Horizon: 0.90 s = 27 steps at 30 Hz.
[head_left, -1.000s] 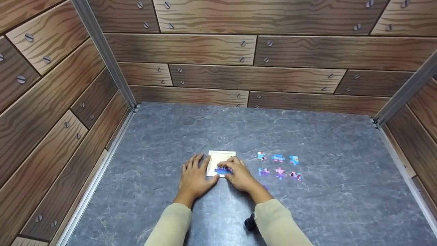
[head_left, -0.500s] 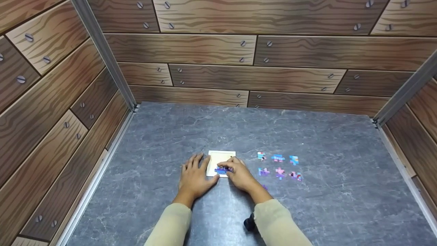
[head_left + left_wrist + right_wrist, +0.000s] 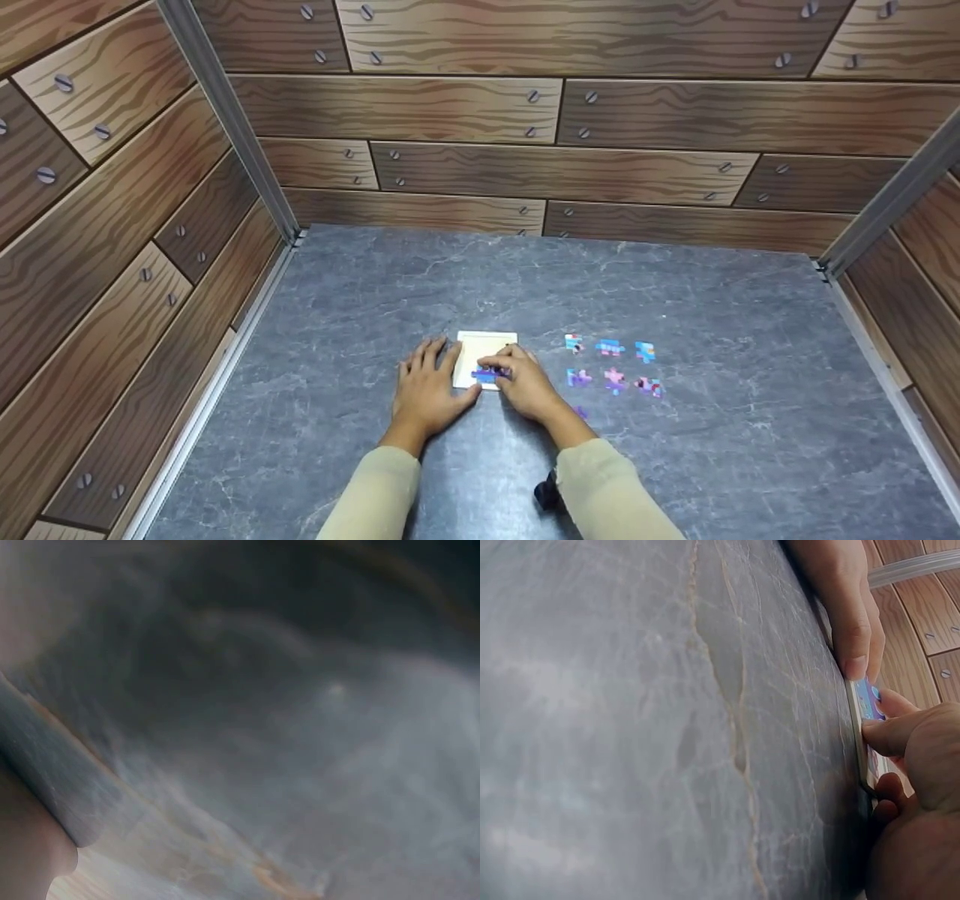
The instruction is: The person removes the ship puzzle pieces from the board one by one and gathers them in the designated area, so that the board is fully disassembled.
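A small pale wooden puzzle tray (image 3: 480, 343) lies on the table in the head view. Along its near edge sit blue and purple jigsaw pieces (image 3: 486, 376), partly covered by my fingers. My left hand (image 3: 426, 386) lies spread at the tray's left side, its thumb at the near edge. My right hand (image 3: 531, 388) reaches over the tray's right side, with thumb and curled index finger pinching a jigsaw piece. In the right wrist view the right thumb (image 3: 889, 736) presses at the colourful pieces (image 3: 866, 699), opposite the left thumb. The left wrist view shows mostly blurred tabletop.
Several loose jigsaw pieces (image 3: 614, 379) lie in rows right of the tray, with a purple piece (image 3: 580, 412) close to the right wrist. A black object (image 3: 547, 493) is beside the right sleeve. Wood-patterned walls (image 3: 420, 169) with metal corner posts surround the grey marbled table (image 3: 375, 285).
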{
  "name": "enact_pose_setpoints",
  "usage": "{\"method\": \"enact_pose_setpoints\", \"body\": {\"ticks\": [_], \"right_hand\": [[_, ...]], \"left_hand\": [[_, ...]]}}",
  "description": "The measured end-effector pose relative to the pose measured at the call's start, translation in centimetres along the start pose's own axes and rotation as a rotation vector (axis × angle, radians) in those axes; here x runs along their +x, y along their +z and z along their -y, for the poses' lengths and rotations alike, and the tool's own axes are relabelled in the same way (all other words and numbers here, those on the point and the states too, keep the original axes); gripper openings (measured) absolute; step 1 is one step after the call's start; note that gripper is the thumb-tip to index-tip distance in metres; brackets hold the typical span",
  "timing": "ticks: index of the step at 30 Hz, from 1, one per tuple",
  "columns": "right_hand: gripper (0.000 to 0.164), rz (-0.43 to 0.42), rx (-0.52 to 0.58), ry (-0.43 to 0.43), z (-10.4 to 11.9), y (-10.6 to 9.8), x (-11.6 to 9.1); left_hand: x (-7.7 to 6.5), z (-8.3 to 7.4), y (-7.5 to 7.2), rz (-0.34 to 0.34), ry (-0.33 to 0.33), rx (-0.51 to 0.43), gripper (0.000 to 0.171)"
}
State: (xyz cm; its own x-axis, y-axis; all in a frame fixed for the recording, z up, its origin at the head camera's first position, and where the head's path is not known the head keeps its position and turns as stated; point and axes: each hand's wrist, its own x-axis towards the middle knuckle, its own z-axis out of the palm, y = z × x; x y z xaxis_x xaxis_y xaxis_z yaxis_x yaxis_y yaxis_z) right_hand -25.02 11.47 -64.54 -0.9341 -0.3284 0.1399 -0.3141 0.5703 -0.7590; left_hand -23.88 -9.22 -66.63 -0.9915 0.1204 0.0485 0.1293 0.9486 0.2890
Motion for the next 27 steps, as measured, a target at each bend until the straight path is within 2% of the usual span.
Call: {"method": "enact_pose_setpoints", "body": {"ticks": [7, 11, 22, 27], "right_hand": [[0.039, 0.012, -0.010, 0.025, -0.08, 0.02, 0.10], [0.038, 0.019, -0.011, 0.036, -0.07, 0.00, 0.15], [0.037, 0.022, -0.021, 0.029, -0.14, -0.06, 0.15], [0.040, 0.027, -0.016, 0.004, -0.21, -0.13, 0.00]], "left_hand": [[-0.07, -0.05, -0.15, 0.021, -0.004, -0.002, 0.091], [-0.12, -0.08, -0.29, 0.007, 0.005, -0.015, 0.089], [0.17, 0.38, 0.53, -0.015, 0.007, 0.000, 0.090], [0.11, 0.23, 0.33, -0.005, 0.004, -0.002, 0.091]]}}
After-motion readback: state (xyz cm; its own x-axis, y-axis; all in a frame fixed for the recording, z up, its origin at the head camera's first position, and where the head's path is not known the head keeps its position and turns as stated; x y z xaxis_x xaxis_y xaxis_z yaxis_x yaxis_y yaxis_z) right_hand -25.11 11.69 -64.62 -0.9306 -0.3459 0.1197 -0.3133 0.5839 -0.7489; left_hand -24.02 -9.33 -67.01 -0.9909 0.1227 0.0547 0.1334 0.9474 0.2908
